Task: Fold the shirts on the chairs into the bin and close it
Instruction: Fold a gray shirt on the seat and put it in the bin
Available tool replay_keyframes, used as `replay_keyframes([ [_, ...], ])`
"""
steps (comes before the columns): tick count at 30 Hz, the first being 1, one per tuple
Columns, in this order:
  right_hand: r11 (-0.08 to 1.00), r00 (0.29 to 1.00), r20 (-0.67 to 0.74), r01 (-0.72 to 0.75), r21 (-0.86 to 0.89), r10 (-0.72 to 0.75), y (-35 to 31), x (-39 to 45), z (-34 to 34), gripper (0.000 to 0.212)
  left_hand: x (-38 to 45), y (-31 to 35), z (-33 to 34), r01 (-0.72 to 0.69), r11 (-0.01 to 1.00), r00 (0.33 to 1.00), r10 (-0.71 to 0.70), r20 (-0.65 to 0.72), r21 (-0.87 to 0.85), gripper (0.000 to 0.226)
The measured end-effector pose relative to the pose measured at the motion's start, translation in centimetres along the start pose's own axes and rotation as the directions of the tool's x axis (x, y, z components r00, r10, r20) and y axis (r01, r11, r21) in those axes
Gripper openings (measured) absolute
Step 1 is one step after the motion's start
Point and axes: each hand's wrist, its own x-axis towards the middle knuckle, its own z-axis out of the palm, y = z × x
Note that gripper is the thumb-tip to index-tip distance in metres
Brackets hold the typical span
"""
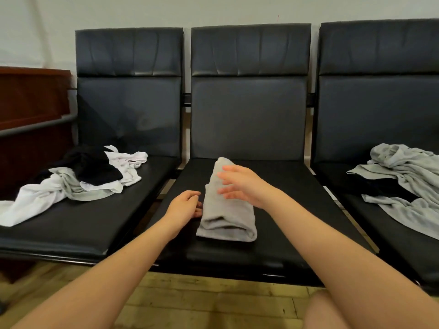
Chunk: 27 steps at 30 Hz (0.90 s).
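A grey shirt, folded into a long narrow strip, lies lengthwise on the seat of the middle chair. My left hand rests beside its left edge, fingers loosely curled and touching the fabric. My right hand hovers just over the strip's far half with fingers spread and blurred, holding nothing. A heap of white, black and grey shirts lies on the left chair. Crumpled grey and black shirts lie on the right chair. No bin is in view.
Three black padded chairs stand in a row against a pale wall. A dark red wooden cabinet with a grey rail stands at the left. Light wooden floor runs below the seats, and my knee shows at the bottom right.
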Motion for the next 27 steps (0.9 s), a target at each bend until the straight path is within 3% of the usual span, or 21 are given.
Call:
replay_keyframes([
  [2, 1.000, 0.999, 0.050, -0.012, -0.006, 0.012, 0.3, 0.2, 0.2, 0.035, 0.4, 0.0, 0.2, -0.015, 0.997, 1.000, 0.017, -0.025, 0.078, 0.031],
  [5, 0.898, 0.973, -0.180, 0.055, -0.436, -0.146, 2.0, 1.2, -0.6, 0.028, 0.8, 0.4, 0.7, -0.032, 0.977, 0.998, 0.043, -0.047, 0.211, 0.029],
  [8, 0.790, 0.950, -0.251, -0.008, -0.613, -0.185, 3.7, 1.3, -1.6, 0.033, 1.2, 0.8, 1.1, -0.094, 0.917, 0.995, 0.104, -0.004, 0.387, 0.034],
  [11, 0.713, 0.984, -0.169, -0.076, -0.697, -0.060, 5.1, 0.9, -1.4, 0.058, 1.6, 0.6, 1.1, -0.142, 0.841, 0.989, 0.144, 0.037, 0.521, 0.038],
  [13, 0.631, 0.991, -0.119, -0.050, -0.774, -0.068, 6.2, 0.8, -0.8, 0.067, 1.7, 0.5, 1.1, -0.163, 0.822, 0.985, 0.168, 0.041, 0.546, 0.037],
  [18, 0.662, 0.981, 0.020, 0.145, -0.736, -0.194, 7.1, -0.3, -1.0, 0.063, 1.7, 0.1, 0.2, -0.258, 0.769, 0.958, 0.280, 0.056, 0.585, 0.036],
  [23, 0.656, 0.949, 0.278, 0.305, -0.690, -0.149, 7.2, -1.1, -3.2, 0.057, 2.1, 0.1, -0.8, -0.376, 0.702, 0.891, 0.453, 0.029, 0.605, 0.043],
  [25, 0.644, 0.951, 0.275, 0.299, -0.704, -0.141, 7.2, -1.1, -4.3, 0.057, 2.0, 0.0, -1.1, -0.418, 0.669, 0.887, 0.446, 0.117, 0.614, 0.047],
  [27, 0.619, 0.970, 0.186, 0.243, -0.747, -0.156, 7.2, -1.0, -5.4, 0.055, 1.6, -0.2, -1.0, -0.435, 0.619, 0.890, 0.405, 0.209, 0.653, 0.049],
])
